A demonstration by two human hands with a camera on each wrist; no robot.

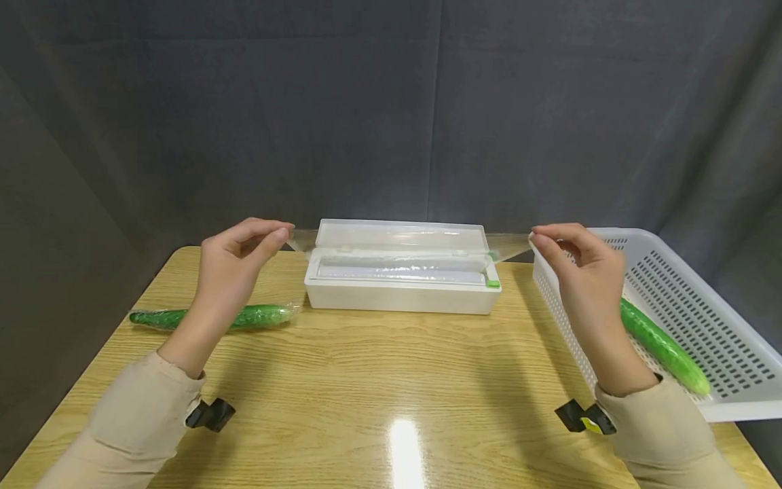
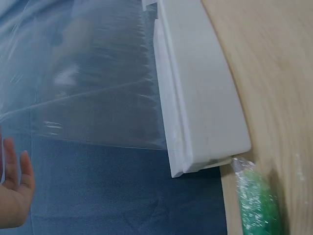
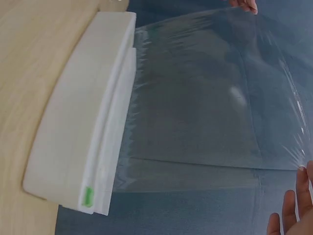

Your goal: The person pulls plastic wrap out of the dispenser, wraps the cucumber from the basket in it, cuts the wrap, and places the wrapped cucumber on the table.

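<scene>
A sheet of clear cling film (image 3: 195, 98) stretches out from a white cling film dispenser box (image 1: 403, 297), whose lid (image 1: 400, 236) stands raised. My left hand (image 1: 238, 255) pinches one corner of the film between thumb and fingers, up and to the left of the box. The opposite corner is pinched by my right hand (image 1: 583, 265), near the basket's rim. Inside the box lies the film roll (image 1: 400, 274). Below my left forearm, and partly hidden by it, lies a cucumber wrapped in film (image 1: 263, 315).
At the right stands a white perforated basket (image 1: 745, 333) with a green cucumber (image 1: 662, 343) in it, partly behind my right wrist. A green slider (image 1: 492, 283) sits on the box's right end. Behind the wooden table (image 1: 366, 367) hangs a dark curtain (image 1: 379, 122).
</scene>
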